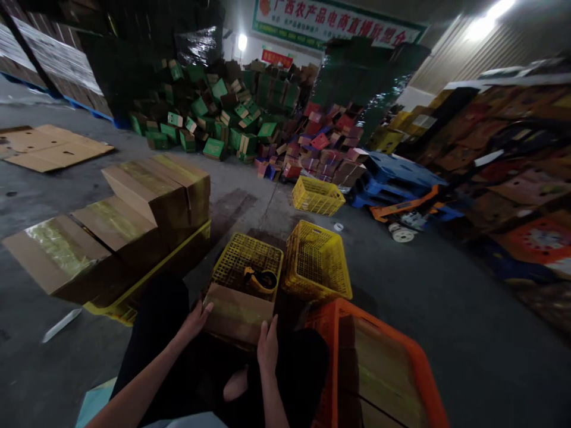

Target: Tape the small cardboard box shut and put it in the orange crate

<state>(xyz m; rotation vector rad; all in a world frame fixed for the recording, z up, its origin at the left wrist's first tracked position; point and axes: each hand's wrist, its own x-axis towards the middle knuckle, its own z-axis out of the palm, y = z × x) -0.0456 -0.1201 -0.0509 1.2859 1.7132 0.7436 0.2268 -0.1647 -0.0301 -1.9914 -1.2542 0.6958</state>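
Between my hands is a brown cardboard box (238, 314) with a strip of clear tape along it. My left hand (196, 318) grips its left end, thumb on top. At the right end, my right hand (268, 345) presses against the side with fingers pointing up. The box's far edge meets an upturned yellow plastic crate (238, 252) in front of my knees. On that crate lies a tape dispenser (261, 279), yellow and black. The box's underside is hidden from me.
Taped cartons (111, 223) stand on a yellow crate at left. An orange crate (383, 330) holding cartons is close by my right knee. Yellow crates (319, 258) sit ahead, with blue pallets (397, 178) and an orange pallet jack (410, 205) beyond. Green boxes (214, 148) lie heaped behind.
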